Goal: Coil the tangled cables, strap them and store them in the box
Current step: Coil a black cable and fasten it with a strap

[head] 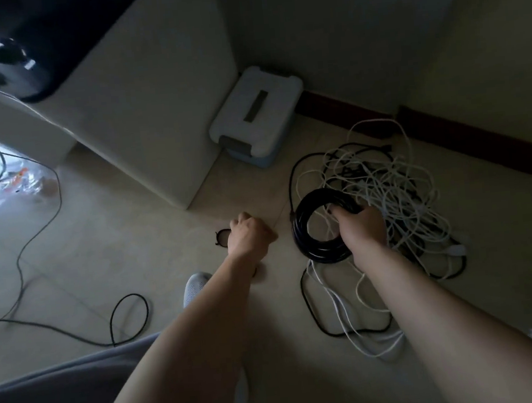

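head view: the right hand (363, 227) grips a black cable coil (323, 254). its fingers are curled through the middle of the ring and wrapped round the bundled turns, holding it above the tiled floor (132, 246). a loose black tail runs from the coil up and round into the tangled pile of white and black cables (390, 186), which lies on the floor just behind and to the right of that hand, with more loops trailing toward the viewer.

the left hand (250, 235) is low over the floor with its fingers curled under, knuckles up. a small dark ring-shaped strap (222, 237) lies just beside it, partly hidden by the hand; whether the fingertips pinch it cannot be told.

the box (256, 117), white lid closed over a blue base, sits in the corner against the wall beside a white cabinet (152, 114), well apart from both hands. a grey shoe (195, 286) shows under the left forearm.
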`<act>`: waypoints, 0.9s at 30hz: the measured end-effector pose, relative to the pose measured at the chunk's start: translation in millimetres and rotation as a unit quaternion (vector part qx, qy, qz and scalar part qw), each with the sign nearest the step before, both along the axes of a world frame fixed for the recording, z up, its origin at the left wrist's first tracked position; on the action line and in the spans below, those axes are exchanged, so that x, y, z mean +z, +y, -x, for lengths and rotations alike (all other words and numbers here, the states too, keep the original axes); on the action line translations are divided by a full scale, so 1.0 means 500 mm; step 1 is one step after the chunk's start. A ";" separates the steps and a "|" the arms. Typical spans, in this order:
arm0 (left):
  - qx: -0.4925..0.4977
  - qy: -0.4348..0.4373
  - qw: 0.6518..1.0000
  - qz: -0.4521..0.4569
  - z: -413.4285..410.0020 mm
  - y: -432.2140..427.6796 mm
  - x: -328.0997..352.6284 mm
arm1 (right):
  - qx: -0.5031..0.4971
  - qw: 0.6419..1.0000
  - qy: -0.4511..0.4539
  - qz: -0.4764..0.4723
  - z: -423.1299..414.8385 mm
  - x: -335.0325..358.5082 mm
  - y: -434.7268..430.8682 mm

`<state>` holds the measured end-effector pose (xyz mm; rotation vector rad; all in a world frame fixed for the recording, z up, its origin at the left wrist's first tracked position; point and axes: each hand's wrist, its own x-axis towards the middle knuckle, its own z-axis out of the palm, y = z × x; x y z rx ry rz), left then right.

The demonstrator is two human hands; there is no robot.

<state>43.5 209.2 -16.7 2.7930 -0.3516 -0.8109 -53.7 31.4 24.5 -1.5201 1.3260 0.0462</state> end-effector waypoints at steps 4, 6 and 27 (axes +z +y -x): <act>0.042 0.040 0.994 0.094 -0.003 -0.028 0.126 | 0.004 0.997 -0.063 -0.050 0.042 0.104 -0.022; 0.035 0.044 0.988 0.146 0.000 -0.049 0.205 | -0.005 0.991 -0.107 -0.085 0.070 0.171 -0.036; -0.176 -0.149 0.921 0.314 0.256 -0.166 0.761 | 0.111 0.863 -0.352 -0.346 0.286 0.644 -0.097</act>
